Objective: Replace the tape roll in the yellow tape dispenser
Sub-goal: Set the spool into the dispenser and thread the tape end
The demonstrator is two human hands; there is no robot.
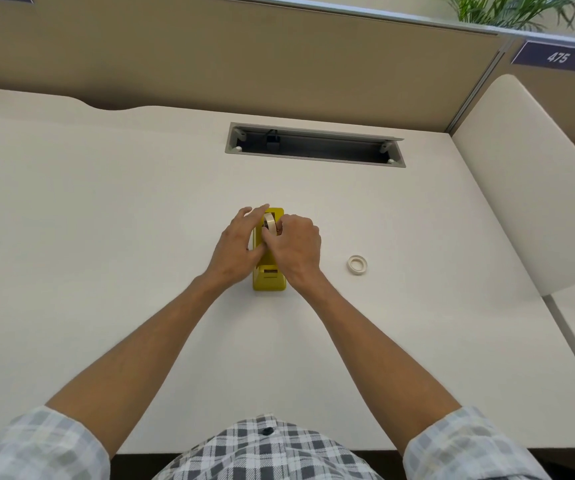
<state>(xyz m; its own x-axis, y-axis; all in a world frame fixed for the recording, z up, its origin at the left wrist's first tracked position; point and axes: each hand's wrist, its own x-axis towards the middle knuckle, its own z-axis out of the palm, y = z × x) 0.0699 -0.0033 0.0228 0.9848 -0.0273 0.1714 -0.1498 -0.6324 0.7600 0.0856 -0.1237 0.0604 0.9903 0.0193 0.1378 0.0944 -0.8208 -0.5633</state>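
Fingers (268, 237) of both hands meet over the tape roll (270, 222), which stands on edge in the cradle of the yellow tape dispenser (268, 277). On the right hand (296, 249) they curl in around the roll's near side, pinching it; on the left hand (236, 244) they lie spread and loose against the dispenser's left flank, the thumb crossing toward the right hand. Whether the left fingers actually grip anything, I cannot tell.

Just below the fingers the dispenser's cutter end pokes out toward the person. To the right of them, well apart, a second tape roll (357, 264) lies flat on the desk (106, 202), with bare desk all round it. Beyond the fingers a cable slot (315, 144) is cut into the top, and behind that stands a tan partition (210, 60). Off to the far right a cream side panel (507, 188) closes the desk in, below a dark sign (557, 57) reading 475 and some green fronds (521, 10).

Both forearms reach out bare from rolled checked sleeves (37, 445), converging on the dispenser, wrists low, knuckles up.
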